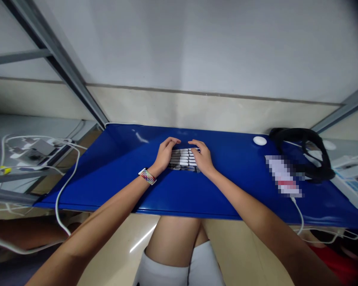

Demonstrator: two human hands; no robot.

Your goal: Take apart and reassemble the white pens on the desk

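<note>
Several white marker-like sticks with dark bands (183,157) lie side by side in a flat stack on the blue table (226,182). My left hand (166,153) is at the left end of the stack, fingers curved over its far side. At the right end, my right hand (202,156) rests with its fingers bent inward. The two hands frame the stack between them, and their fingertips are a little apart. Whether the fingers grip the sticks or only touch their ends is too small to tell. A patterned band (147,176) circles my left wrist.
On the right of the table are a black strapped headset (323,159), a white round object (259,141) and a blurred phone-like item (283,176) with a white cable. Cables and a power strip (44,153) lie at left. Other people's limbs show at both lower edges.
</note>
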